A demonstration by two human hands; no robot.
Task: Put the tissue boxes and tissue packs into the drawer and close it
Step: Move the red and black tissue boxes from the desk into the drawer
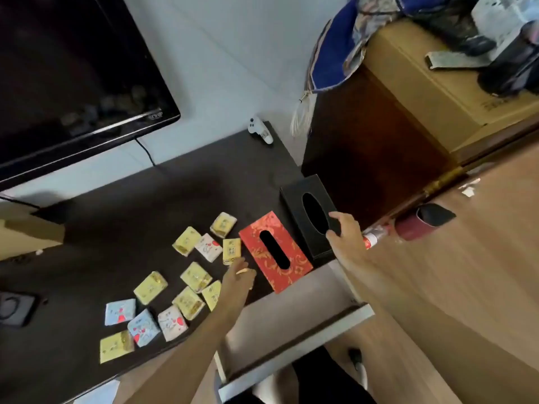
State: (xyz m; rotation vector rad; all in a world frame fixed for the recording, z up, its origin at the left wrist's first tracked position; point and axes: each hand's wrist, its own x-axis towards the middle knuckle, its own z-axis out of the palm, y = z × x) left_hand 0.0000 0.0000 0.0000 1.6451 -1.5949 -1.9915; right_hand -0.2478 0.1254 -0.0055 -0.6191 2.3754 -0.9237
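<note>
Two tissue boxes lie on the table beside the open drawer (291,319): the black box (309,217) is pinched at its near end by the right hand (345,233). The left hand (240,277), fingers loosely open, hovers by the red box (275,252). Each box should be gripped across its width, then lowered flat.

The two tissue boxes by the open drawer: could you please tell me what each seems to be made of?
Black tissue box: probably faux leather or matte plastic; it is dark with a dull sheen and crisp edges. Red tissue box: likely printed card or fabric-covered, going by its gold floral pattern and flat finish. The blur leaves both uncertain.
</note>
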